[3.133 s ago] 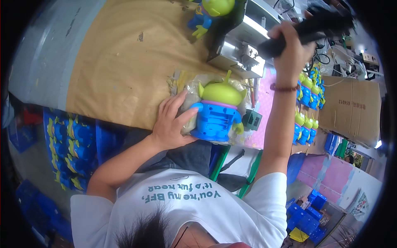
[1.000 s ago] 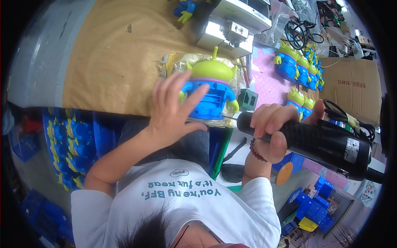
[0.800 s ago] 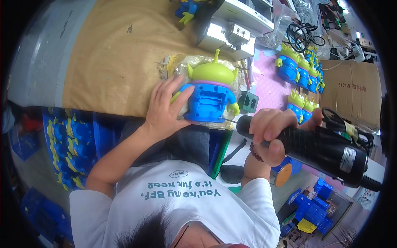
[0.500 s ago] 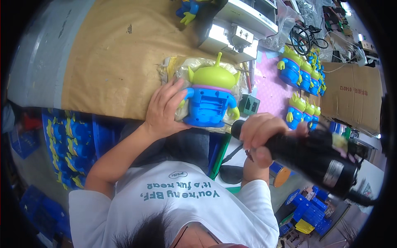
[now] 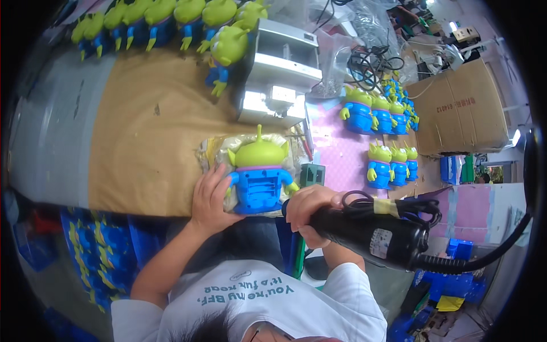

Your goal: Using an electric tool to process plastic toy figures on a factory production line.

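Note:
A green-and-blue alien toy figure (image 5: 259,182) lies back side up on a plastic-wrapped pad (image 5: 219,149), its battery compartment exposed without a cover. My left hand (image 5: 212,198) grips its left side, fingers along the toy's arm and thumb at the lower edge. My right hand (image 5: 312,212) is closed around a black corded electric screwdriver (image 5: 364,231), held nearly level. The front end of the screwdriver is by the toy's lower right corner; its bit is hidden or too small to make out.
A grey-white machine (image 5: 279,74) stands beyond the toy, with a small dark green block (image 5: 312,174) nearer. Several alien figures (image 5: 162,17) line the far left; others (image 5: 379,168) stand on the right. A cardboard box (image 5: 456,108) is further right. More toys fill a blue crate (image 5: 99,251) below the table.
The view has tilted up, showing more of the far table. My right hand and the screwdriver have come closer to the toy. My left hand keeps its hold.

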Demonstrator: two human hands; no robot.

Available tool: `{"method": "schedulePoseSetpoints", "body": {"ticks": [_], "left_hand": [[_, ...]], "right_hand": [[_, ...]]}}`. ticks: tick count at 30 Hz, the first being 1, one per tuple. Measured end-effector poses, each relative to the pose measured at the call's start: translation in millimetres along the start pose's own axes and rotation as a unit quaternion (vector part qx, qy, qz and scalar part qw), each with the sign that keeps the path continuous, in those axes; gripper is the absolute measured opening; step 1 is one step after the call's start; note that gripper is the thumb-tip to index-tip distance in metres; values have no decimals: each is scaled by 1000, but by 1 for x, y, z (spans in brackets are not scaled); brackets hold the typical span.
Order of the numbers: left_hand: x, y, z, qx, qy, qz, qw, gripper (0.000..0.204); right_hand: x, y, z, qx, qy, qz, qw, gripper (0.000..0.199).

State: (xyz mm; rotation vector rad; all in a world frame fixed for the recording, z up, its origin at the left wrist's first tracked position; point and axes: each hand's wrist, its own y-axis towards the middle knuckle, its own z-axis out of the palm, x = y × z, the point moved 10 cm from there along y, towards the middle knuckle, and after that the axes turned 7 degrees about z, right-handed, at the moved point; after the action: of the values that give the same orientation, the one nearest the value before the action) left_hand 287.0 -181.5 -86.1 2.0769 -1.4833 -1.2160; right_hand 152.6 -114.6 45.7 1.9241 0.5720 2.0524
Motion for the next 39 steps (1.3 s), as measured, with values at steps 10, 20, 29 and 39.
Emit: {"method": "schedulePoseSetpoints", "body": {"ticks": [10,20,29,39], "left_hand": [[0,-1,-2,6,6,3,1000,86],[3,-2,1,12,-10,-5,1000,88],[5,-3,1,12,0,-5,1000,91],[8,-5,-2,-24,-21,-16,999,82]], "right_hand": [[-3,10,-19,-83,-18,75,994,50],[-38,135,-148,-300,-160,31,940,56],[-20,109,-102,-272,-57,99,955,43],[-2,38,18,-224,-29,78,971,91]]}}
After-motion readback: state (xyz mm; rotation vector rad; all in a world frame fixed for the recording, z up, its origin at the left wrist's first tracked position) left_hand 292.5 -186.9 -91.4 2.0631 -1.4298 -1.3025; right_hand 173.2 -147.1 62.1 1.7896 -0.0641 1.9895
